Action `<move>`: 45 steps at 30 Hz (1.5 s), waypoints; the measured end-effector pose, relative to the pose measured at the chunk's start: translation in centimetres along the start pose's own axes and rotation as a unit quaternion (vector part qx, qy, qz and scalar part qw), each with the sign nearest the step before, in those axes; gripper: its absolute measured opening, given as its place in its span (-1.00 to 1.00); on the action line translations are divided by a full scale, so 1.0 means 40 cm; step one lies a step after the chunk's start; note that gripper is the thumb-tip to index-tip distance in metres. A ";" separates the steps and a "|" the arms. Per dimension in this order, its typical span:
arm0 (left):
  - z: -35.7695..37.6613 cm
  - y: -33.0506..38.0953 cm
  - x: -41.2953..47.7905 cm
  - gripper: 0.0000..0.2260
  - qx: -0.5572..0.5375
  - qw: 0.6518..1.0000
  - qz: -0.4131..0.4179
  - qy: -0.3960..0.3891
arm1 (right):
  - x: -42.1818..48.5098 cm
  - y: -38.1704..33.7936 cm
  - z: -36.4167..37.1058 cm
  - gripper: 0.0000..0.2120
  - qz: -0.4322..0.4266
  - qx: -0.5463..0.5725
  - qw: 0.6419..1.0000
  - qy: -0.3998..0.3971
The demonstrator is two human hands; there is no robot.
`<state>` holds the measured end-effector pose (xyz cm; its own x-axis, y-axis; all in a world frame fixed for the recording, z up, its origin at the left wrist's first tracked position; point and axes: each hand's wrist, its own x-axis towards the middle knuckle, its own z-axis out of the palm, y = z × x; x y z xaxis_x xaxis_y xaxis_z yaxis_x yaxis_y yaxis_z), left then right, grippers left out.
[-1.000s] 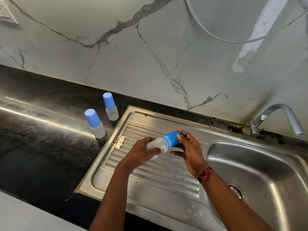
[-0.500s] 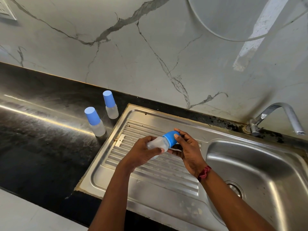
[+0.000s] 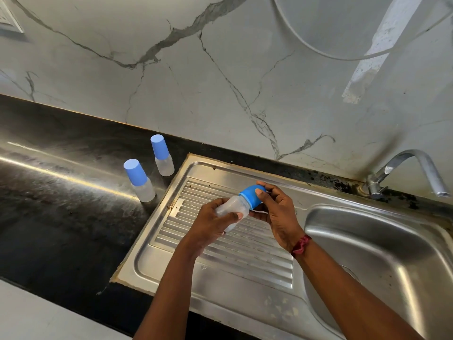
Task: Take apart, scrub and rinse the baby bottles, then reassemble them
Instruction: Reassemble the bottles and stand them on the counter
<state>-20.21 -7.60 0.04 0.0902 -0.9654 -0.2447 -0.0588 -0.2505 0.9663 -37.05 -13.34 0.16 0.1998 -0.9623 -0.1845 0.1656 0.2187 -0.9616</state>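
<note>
Over the ribbed drainboard I hold a small translucent baby bottle tilted on its side. My left hand grips the clear body. My right hand grips its blue cap, thumb on top and fingers curled underneath. Two more capped bottles stand upright on the black counter to the left: the nearer bottle and the farther bottle by the drainboard's back corner.
The steel sink basin lies to the right, with a chrome tap at its back edge. A marble wall rises behind. The black counter stretches left, and a pale surface edge shows at the bottom left.
My right hand has shifted its grip round the blue cap, thumb now on top. The bottle stays over the drainboard in my left hand.
</note>
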 end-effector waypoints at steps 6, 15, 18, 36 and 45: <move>-0.014 -0.001 -0.001 -0.68 -0.014 1.000 -0.004 -0.014 | 0.001 -0.012 0.005 -0.70 -0.012 0.001 1.000 -0.002; -0.012 -0.012 0.001 -0.68 -0.009 1.000 -0.002 -0.008 | -0.008 0.009 0.013 -0.66 -0.008 0.007 1.000 0.010; -0.005 -0.011 0.000 -0.71 0.000 1.000 0.006 -0.006 | -0.010 0.012 0.010 -0.65 -0.003 0.014 1.000 0.009; 0.048 -0.017 0.005 -0.70 -0.015 0.996 0.065 0.055 | -0.010 -0.024 0.039 -0.60 -0.048 0.006 0.999 -0.023; -0.012 -0.049 -0.039 -0.58 -0.033 0.995 0.060 0.073 | -0.038 0.016 0.047 -0.26 0.087 0.049 0.990 -0.101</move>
<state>-19.78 -5.59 -1.44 0.2296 -0.9661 -0.1182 -0.0138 -0.1246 0.9921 -35.43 -11.42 0.20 0.4212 -0.8588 -0.2915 0.2032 0.4026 -0.8925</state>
